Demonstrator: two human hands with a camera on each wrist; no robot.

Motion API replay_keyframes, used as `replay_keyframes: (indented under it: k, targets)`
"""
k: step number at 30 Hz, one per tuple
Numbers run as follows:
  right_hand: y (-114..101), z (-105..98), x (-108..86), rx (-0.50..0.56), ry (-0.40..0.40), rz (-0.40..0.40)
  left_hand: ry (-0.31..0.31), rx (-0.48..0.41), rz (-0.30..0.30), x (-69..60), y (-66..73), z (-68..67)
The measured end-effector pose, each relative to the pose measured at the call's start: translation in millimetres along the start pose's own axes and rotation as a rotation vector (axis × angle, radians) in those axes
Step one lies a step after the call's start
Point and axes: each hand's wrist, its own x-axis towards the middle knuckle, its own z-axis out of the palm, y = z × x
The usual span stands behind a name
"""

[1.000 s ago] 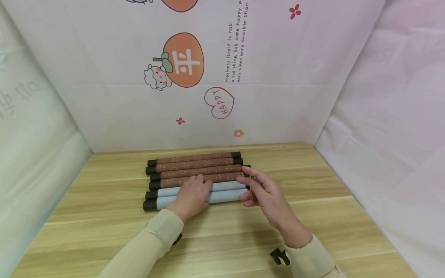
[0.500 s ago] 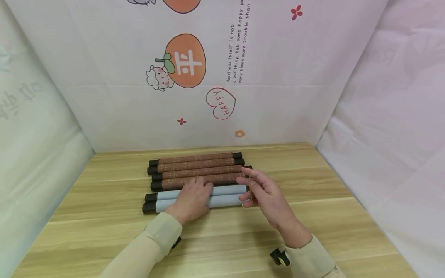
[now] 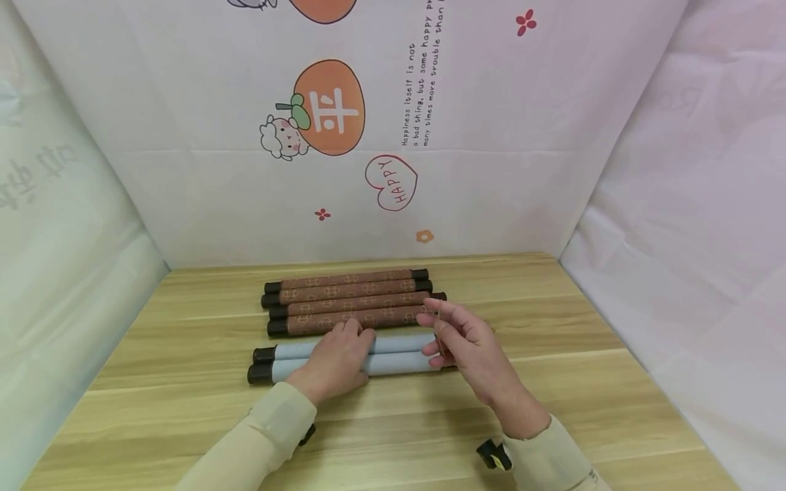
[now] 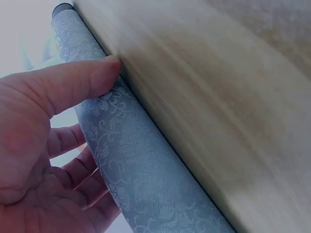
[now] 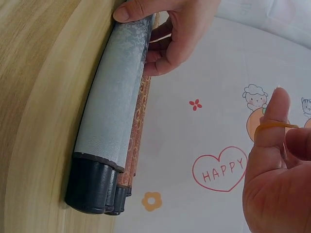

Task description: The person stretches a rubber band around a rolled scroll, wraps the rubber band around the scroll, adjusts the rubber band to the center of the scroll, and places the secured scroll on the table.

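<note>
Two pale blue scrolls [image 3: 402,363] with black end knobs lie side by side on the table. My left hand [image 3: 334,360] grips them near the middle. In the left wrist view, the thumb [image 4: 80,83] lies over the patterned front scroll [image 4: 146,165], with the fingers curled behind it. My right hand [image 3: 475,358] is raised by the scrolls' right end and holds a thin rubber band [image 5: 276,124]. The band loops round a finger and runs to the thumb, as the right wrist view shows. Part of the blue scrolls is hidden behind each hand.
Several brown scrolls [image 3: 359,301] with gold motifs and black knobs lie in a row just behind the blue ones. A white printed cloth [image 3: 485,170] stands behind the wood-grain table [image 3: 381,436], and white cloth walls [image 3: 688,239] flank it.
My left hand has drawn the two blue scrolls slightly toward me and left, opening a gap from the brown ones. My right hand stays nearly in place with the rubber band.
</note>
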Motion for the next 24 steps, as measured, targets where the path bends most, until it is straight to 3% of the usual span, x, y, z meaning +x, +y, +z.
replay_keyframes:
  k: [9,17,24]
  targets:
    - [0.5,-0.4,-0.5,0.005,0.002,0.007,-0.035,-0.115,-0.012,-3.0,0.3,-1.9]
    - [0.3,-0.4,-0.1,-0.002,0.005,0.018,-0.031,-0.074,0.011,-0.2,-5.2,3.8]
    - [0.0,0.0,-0.4,-0.003,0.007,0.032,-0.076,-0.085,-0.008,1.3,-7.3,6.4]
